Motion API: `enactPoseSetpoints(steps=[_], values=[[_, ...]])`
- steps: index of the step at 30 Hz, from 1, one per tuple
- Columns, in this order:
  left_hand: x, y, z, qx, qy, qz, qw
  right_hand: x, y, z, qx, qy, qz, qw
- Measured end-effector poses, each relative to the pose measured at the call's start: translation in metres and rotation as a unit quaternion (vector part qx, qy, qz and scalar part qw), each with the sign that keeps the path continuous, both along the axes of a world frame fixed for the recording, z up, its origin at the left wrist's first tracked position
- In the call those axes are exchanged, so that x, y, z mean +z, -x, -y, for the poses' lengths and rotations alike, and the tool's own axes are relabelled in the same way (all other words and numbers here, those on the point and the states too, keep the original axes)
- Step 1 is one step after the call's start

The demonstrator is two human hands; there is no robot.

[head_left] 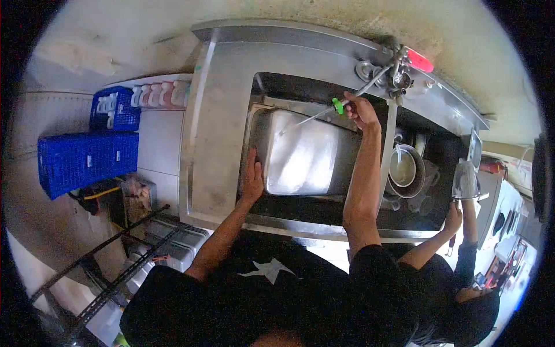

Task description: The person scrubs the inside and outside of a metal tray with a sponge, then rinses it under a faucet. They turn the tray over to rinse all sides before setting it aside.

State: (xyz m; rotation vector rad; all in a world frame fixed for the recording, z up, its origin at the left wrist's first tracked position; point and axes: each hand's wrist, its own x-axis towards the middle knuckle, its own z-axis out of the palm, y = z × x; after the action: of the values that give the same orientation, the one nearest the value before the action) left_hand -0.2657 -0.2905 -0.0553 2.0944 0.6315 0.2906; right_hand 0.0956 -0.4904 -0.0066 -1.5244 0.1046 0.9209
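Observation:
A large metal pan [302, 153] lies in the left sink basin, its shiny surface facing up. My left hand [252, 179] rests against the pan's left edge, with the fingers stretched out. Above the basin, my right hand [361, 111] is closed round the end of the faucet spout, beside a green nozzle piece [337, 106]. A thin stream of water [306, 121] runs from the nozzle down onto the pan. What lies inside the right palm is hidden.
In the right basin sit stacked round pots [403, 167]. At the right, a co-worker's hands [454, 217] hold a clear container [465, 180]. Blue crates [88, 160] stand at the left, a black metal rack [110, 254] at the lower left. A faucet [399, 72] is mounted behind the basins.

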Motion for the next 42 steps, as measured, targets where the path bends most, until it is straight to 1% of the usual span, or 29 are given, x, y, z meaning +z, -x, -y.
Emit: enactPoseSetpoints(steps=[1,2,4,7,9,10,12,14,16,17,18,19,20,21,22,23,24,25,27,29,31,32,33,34,35,36,39,40,42], values=[[-0.004,-0.001,0.0,-0.003,0.0,0.033,0.999,0.004,0.0,-0.001,0.012,0.01,-0.007,1.0],[-0.009,-0.005,-0.003,-0.006,0.007,0.02,1.0,0.008,0.002,-0.001,-0.018,-0.031,-0.018,0.999],[-0.014,-0.023,-0.014,-0.014,0.023,-0.006,1.0,0.005,0.001,-0.003,-0.023,-0.041,-0.026,0.999],[-0.047,-0.061,-0.037,-0.016,0.01,0.02,1.0,0.0,-0.005,-0.004,-0.009,-0.044,-0.034,0.998],[-0.052,-0.088,-0.053,-0.075,-0.113,0.108,0.985,-0.005,-0.004,-0.011,-0.018,-0.069,-0.041,0.997],[-0.055,-0.101,-0.059,-0.105,-0.174,0.151,0.967,-0.009,-0.001,-0.014,-0.039,-0.08,-0.033,0.995],[-0.067,-0.126,-0.064,-0.104,-0.095,0.155,0.978,-0.016,0.002,-0.019,-0.047,-0.064,-0.033,0.996],[-0.047,-0.147,-0.064,-0.095,-0.037,0.128,0.987,-0.034,-0.002,-0.013,-0.045,-0.026,-0.027,0.998],[0.007,-0.153,-0.056,-0.114,-0.027,0.072,0.991,-0.044,-0.009,0.002,-0.003,0.077,-0.005,0.997],[0.018,-0.153,-0.05,-0.123,-0.022,0.042,0.991,-0.045,-0.007,0.012,0.019,0.13,0.003,0.991],[0.013,-0.151,-0.051,-0.116,-0.021,0.048,0.992,-0.041,-0.006,0.02,0.005,0.158,-0.023,0.987],[0.009,-0.149,-0.051,-0.109,-0.021,0.054,0.992,-0.069,-0.016,0.038,0.13,0.266,0.19,0.936],[0.002,-0.145,-0.052,-0.099,-0.018,0.079,0.992,-0.127,-0.038,0.069,0.25,0.355,0.386,0.814],[-0.005,-0.141,-0.051,-0.087,-0.015,0.103,0.991,-0.157,-0.047,0.09,0.355,0.415,0.552,0.63],[-0.009,-0.138,-0.051,-0.076,-0.013,0.127,0.989,-0.12,-0.041,0.077,0.266,0.49,0.269,0.785],[-0.012,-0.134,-0.051,-0.068,0.001,0.126,0.99,-0.097,-0.027,0.073,0.216,0.488,0.289,0.795],[-0.014,-0.132,-0.052,-0.059,0.013,0.125,0.99,-0.096,-0.025,0.075,0.199,0.498,0.289,0.793],[-0.014,-0.13,-0.054,-0.05,0.025,0.126,0.991,-0.098,-0.024,0.078,0.196,0.49,0.305,0.792],[-0.016,-0.132,-0.056,-0.05,-0.006,0.093,0.994,-0.112,-0.028,0.085,0.206,0.433,0.342,0.808],[-0.01,-0.138,-0.06,-0.068,-0.032,0.079,0.994,-0.145,-0.038,0.093,0.226,0.322,0.396,0.83],[0.014,-0.147,-0.062,-0.149,-0.063,0.113,0.98,-0.178,-0.051,0.096,0.24,0.142,0.457,0.845],[0.024,-0.152,-0.063,-0.191,-0.079,0.131,0.97,-0.187,-0.051,0.093,0.24,0.061,0.463,0.851],[0.026,-0.157,-0.067,-0.193,-0.016,0.07,0.979,-0.151,-0.038,0.069,0.194,0.024,0.368,0.909],[0.027,-0.164,-0.073,-0.194,0.046,0.008,0.98,-0.11,-0.024,0.043,0.133,-0.016,0.273,0.953],[0.026,-0.172,-0.082,-0.194,0.109,-0.054,0.973,-0.078,-0.015,0.019,0.035,-0.04,0.09,0.995],[-0.016,-0.182,-0.093,-0.158,0.109,-0.104,0.976,-0.061,-0.01,0.003,-0.064,-0.062,-0.097,0.991],[-0.004,-0.213,-0.103,-0.325,0.05,-0.199,0.923,-0.043,-0.01,-0.019,-0.066,-0.095,-0.114,0.987],[-0.007,-0.222,-0.105,-0.353,0.09,-0.188,0.912,-0.04,-0.011,-0.023,-0.036,-0.115,-0.108,0.987],[-0.019,-0.23,-0.109,-0.405,0.17,-0.169,0.882,-0.026,-0.009,-0.029,-0.039,-0.11,-0.104,0.988]])
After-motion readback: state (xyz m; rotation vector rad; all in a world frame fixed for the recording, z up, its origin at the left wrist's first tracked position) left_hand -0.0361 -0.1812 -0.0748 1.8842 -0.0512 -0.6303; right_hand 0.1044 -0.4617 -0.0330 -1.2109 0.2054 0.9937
